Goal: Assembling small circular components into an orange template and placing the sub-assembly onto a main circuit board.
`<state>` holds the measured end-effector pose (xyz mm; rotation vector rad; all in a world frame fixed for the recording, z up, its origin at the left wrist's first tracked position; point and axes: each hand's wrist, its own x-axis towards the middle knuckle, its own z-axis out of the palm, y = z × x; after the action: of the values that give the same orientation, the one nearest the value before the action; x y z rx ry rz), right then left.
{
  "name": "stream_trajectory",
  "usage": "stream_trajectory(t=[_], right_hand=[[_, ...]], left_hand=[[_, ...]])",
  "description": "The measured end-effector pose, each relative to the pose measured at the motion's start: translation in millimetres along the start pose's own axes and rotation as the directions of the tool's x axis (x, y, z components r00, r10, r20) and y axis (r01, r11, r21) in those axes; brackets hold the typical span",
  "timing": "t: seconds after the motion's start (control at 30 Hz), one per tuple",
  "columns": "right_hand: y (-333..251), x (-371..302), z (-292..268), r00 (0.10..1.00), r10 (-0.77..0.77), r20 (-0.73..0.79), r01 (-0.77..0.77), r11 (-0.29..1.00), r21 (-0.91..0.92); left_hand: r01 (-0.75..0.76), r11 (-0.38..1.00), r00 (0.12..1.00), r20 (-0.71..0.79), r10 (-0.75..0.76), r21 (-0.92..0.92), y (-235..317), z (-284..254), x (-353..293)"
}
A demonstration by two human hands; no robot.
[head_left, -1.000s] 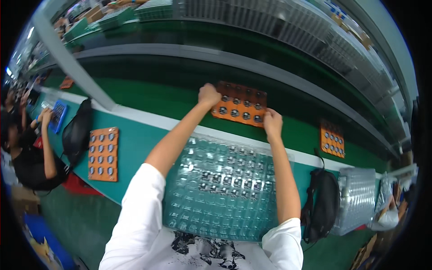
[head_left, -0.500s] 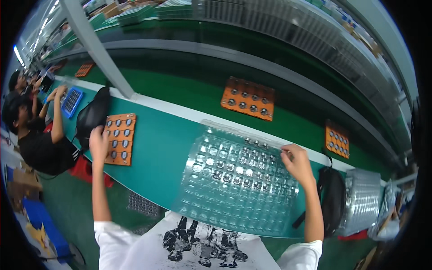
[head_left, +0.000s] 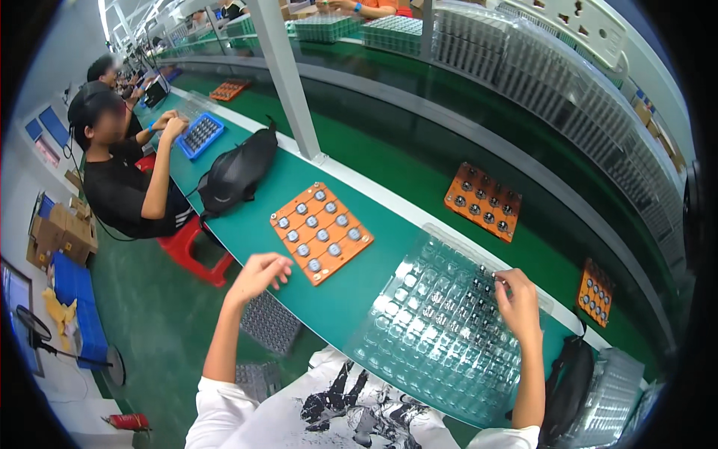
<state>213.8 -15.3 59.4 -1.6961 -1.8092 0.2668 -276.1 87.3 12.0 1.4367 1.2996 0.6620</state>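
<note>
My left hand (head_left: 259, 278) is over the bench's front edge, fingers loosely spread and holding nothing. Just beyond it lies an orange tray (head_left: 296, 242) with rows of small round metal-and-dark parts, apart from my fingers. My right hand (head_left: 519, 301) is at the far right part of a clear plastic blister tray (head_left: 404, 340), thumb and forefinger closed close together. Whatever is between those fingertips is too small to name. Small shiny metal parts (head_left: 454, 310) sit in some of the blister tray's pockets; its nearer pockets show no parts.
A black bag (head_left: 238, 170) lies left of the orange tray, with a co-worker (head_left: 123, 168) at a blue tray (head_left: 200, 137) beyond. Two orange trays (head_left: 484, 200) (head_left: 595, 293) sit on the green belt behind the bench. Another black bag (head_left: 566, 385) lies at right. A red stool (head_left: 196, 249) stands left.
The view has swung left. My left hand has come off the orange tray's left edge toward the bench front, and the tray looks turned. My right hand has shifted to the top metal parts.
</note>
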Motion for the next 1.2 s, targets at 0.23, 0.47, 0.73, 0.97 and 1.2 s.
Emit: stream_trajectory(t=[0.23, 0.47, 0.73, 0.97, 1.2], right_hand=[[4, -21, -27, 0.996, 0.090, -0.008, -0.090, 0.988, -0.126], [-81, -7, 38, 0.848, 0.151, 0.509, -0.531, 0.246, 0.811], [-141, 70, 159, 0.658, 0.221, 0.720, -0.711, -0.131, 0.690], [-130, 102, 242, 0.653, 0.526, 0.544, -0.607, -0.066, 0.792], [-133, 85, 196, 0.819, 0.421, 0.389, -0.470, 0.105, 0.876]], left_hand=[[-0.026, 0.975, 0.961, -0.262, 0.085, 0.220, -15, -46, 98], [-0.123, 0.866, 0.925, -0.260, 0.277, 0.485, -33, -32, 73], [-0.162, 0.787, 0.863, -0.301, 0.406, 0.595, -16, -2, 58], [-0.243, 0.730, 0.820, -0.267, 0.507, 0.639, -51, -29, 75], [-0.244, 0.879, 0.860, -0.328, 0.392, 0.410, -30, -9, 51]])
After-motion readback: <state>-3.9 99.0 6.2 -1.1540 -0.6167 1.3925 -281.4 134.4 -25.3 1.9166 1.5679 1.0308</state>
